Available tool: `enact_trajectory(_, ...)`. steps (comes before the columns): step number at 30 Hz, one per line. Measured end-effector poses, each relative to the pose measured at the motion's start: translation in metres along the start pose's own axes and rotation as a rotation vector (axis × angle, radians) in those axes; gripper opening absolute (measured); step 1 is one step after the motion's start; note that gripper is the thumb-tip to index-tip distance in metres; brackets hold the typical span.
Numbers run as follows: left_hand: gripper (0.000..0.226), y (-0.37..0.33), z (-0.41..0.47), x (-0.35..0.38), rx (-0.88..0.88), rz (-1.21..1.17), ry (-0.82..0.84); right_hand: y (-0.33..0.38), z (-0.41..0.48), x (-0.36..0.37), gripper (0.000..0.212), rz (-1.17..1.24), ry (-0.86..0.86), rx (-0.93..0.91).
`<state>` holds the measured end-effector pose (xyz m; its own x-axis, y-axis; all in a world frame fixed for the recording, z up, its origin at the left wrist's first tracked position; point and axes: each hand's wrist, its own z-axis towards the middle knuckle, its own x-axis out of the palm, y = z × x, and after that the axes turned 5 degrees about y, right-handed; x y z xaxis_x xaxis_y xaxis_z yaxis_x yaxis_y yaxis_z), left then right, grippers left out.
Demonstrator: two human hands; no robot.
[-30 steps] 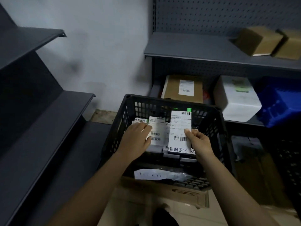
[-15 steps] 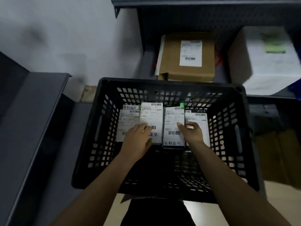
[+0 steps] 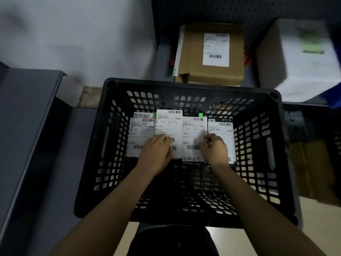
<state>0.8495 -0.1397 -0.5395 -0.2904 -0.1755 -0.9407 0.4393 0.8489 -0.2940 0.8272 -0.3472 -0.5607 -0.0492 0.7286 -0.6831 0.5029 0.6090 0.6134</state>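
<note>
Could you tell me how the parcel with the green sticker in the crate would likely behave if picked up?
Its straight edges suggest the parcel is a stiff flat box, probably light. Packed beside other parcels in the crate, it may tip them when lifted.

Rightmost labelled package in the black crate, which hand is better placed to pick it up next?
Right, probably: the right hand overlaps the rightmost package, while the left hand rests on the second package from the left.
</note>
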Motion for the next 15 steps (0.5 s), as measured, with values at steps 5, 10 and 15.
enact_trajectory(5, 0.026, -0.021, -0.021, -0.024, 0.008, 0.055, -0.122, 0.019, -0.027, -0.025, 0.027, -0.24, 0.083, -0.282)
enact_trajectory(10, 0.025, -0.052, -0.057, -0.045, -0.111, 0.123, -0.265, 0.048, -0.059, -0.039, 0.022, -0.41, 0.14, -0.659)
enact_trajectory(15, 0.014, -0.095, -0.138, -0.057, -0.45, 0.211, -0.445, 0.082, -0.106, -0.049, 0.019, -0.473, 0.176, -1.092)
